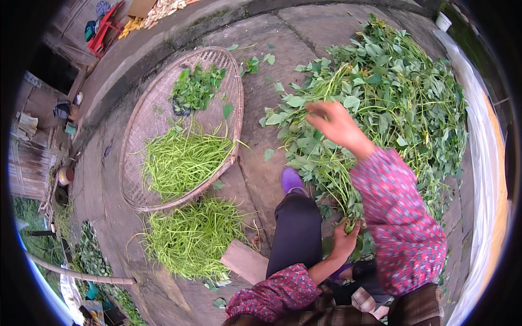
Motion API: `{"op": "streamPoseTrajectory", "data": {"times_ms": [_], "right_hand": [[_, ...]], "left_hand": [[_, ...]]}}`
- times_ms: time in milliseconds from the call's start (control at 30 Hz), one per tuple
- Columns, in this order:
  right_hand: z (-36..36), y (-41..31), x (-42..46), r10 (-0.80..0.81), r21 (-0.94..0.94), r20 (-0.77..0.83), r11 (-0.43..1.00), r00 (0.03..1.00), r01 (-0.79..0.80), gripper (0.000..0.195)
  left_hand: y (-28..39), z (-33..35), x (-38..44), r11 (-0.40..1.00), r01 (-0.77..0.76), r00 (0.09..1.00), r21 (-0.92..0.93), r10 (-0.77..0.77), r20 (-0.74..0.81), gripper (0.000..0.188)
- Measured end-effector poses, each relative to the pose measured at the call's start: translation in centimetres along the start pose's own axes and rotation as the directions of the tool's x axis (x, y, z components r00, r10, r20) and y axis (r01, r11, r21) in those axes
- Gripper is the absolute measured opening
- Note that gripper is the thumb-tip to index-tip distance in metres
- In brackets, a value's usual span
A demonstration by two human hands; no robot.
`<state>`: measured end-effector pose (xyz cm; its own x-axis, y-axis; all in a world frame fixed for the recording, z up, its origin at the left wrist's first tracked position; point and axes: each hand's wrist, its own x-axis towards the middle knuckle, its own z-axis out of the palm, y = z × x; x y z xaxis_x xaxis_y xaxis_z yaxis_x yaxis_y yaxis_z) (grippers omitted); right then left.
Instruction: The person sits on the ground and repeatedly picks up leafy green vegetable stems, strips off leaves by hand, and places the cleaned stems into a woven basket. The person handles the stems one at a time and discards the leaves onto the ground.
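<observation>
My left hand (344, 240), low in front of me, is closed around the gathered ends of a bunch of green leafy vines (346, 203). Farther forward, my right hand (332, 122) is blurred above the left side of a large heap of leafy vines (391, 89), which look like sweet potato greens. Its fingers are bent, and I cannot tell whether a stem is between them. Left of my knee, a shallow woven bamboo tray (138, 134) bears a mound of stripped green stalks (187, 159) and a smaller clump of leaves (197, 87).
A second stalk pile (191, 240) lies on the stone paving against the tray's near edge. Beside it is a flat wooden board (244, 261). Pale plastic sheeting (475, 134) runs along the right. A red chair (104, 30) and corn cobs (163, 12) are at the far left.
</observation>
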<state>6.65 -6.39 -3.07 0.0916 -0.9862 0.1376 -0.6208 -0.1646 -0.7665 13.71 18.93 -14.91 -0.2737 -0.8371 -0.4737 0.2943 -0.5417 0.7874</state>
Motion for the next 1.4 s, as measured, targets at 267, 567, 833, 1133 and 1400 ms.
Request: {"op": "streamPoseTrajectory", "data": {"times_ms": [267,567,833,1133,1400], "right_hand": [[-2.7,1.4,-24.1,0.315,0.661,0.347,0.585,0.883,-0.469,0.066],[-0.5,-1.1,-31.2,0.516,0.505,-0.191,0.781,0.835,-0.368,0.034],[-2.3,-1.5,-33.0,0.502,0.809,-0.077,0.536,0.862,-0.240,0.025],[-4.8,0.7,-34.6,0.587,0.336,-0.656,0.790,0.475,-0.513,0.018],[-3.6,-3.2,-31.2,0.183,0.032,-0.620,0.977,0.763,-0.209,0.014]], "left_hand": [[5.0,0.8,-0.2,0.993,-0.034,0.998,-0.114,0.040,0.052,0.011],[8.3,4.1,-0.7,0.994,-0.091,0.882,0.061,0.052,0.469,0.015],[7.5,5.1,0.9,0.952,0.256,0.365,0.169,-0.257,0.895,0.070],[6.9,4.9,3.0,0.953,0.278,0.671,-0.122,-0.102,0.735,0.039],[6.8,5.0,2.2,0.994,0.103,0.673,0.035,-0.095,0.733,0.047]]}}
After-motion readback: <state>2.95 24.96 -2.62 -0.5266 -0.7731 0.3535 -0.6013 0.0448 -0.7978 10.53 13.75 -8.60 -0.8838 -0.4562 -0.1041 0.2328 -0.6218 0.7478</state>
